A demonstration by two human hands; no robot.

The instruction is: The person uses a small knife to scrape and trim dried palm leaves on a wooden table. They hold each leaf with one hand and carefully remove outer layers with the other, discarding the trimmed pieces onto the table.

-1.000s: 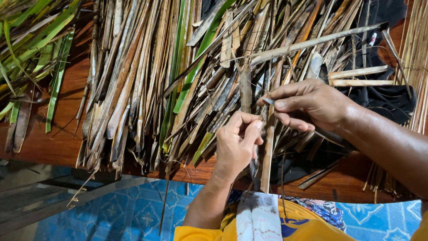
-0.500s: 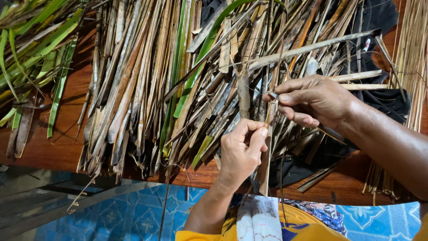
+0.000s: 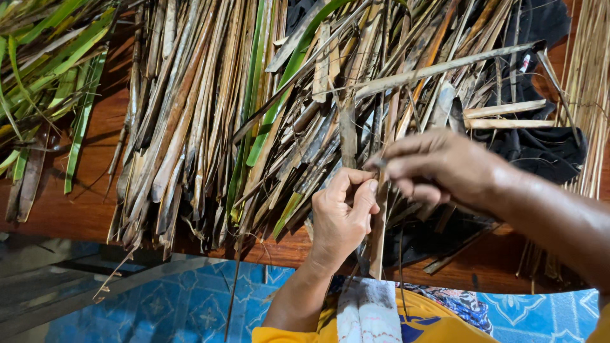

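Observation:
My left hand (image 3: 342, 216) is closed around a long dry palm leaf strip (image 3: 379, 244) that stands nearly upright in front of me. My right hand (image 3: 438, 166) pinches the top part of the same strip between thumb and fingertips, next to a small dark blade-like tip that I cannot make out clearly. Both hands hover over a large heap of dry brown leaf strips (image 3: 210, 121) spread on a reddish wooden surface (image 3: 82, 209).
Fresh green leaves (image 3: 44, 70) lie at the far left. A bundle of thin pale midribs (image 3: 588, 95) runs down the right edge. A black cloth (image 3: 540, 149) lies under the leaves at right. Blue patterned floor (image 3: 190, 305) shows below the wooden edge.
My right hand has shifted slightly up and right along the strip and is blurred with motion. My left hand keeps its grip in about the same place.

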